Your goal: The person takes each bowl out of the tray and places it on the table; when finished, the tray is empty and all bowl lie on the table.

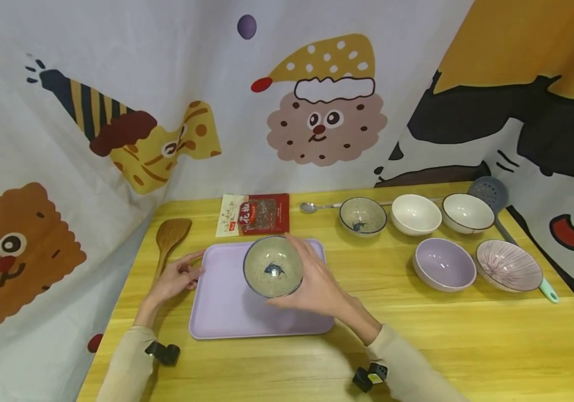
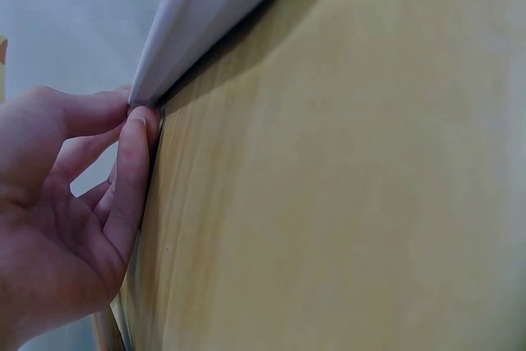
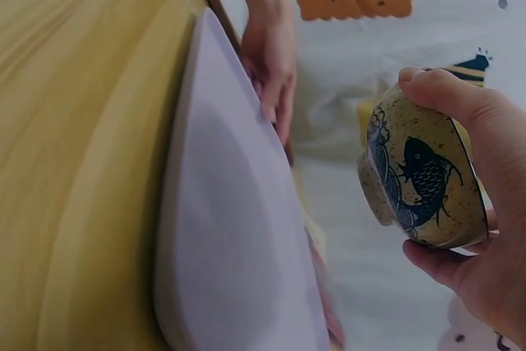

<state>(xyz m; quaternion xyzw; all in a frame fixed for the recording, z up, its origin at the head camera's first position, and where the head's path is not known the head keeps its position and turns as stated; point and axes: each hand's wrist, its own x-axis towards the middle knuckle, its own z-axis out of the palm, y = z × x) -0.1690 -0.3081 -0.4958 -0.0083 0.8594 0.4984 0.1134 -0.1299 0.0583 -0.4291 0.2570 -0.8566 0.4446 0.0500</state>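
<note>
Above a light purple tray (image 1: 221,312), my right hand (image 1: 314,279) holds a speckled beige bowl (image 1: 267,251) with a dark rim and a blue fish inside. In the right wrist view the bowl (image 3: 427,170) shows a dark fish on its outer wall, with thumb and fingers spread on opposite sides of it and the foot clear of the tray (image 3: 238,228). At the tray's left edge my left hand (image 1: 178,278) pinches the rim between thumb and fingers. The left wrist view shows those fingertips of the left hand (image 2: 74,195) at the tray's edge (image 2: 197,30).
A wooden spatula (image 1: 171,233) lies left of the tray, a red spice packet (image 1: 267,215) behind it. Rightward stand another fish bowl (image 1: 362,215), two white bowls (image 1: 416,215), a purple bowl (image 1: 444,265) and a striped bowl (image 1: 508,265), near a spoon (image 1: 309,207) and a skimmer (image 1: 489,192).
</note>
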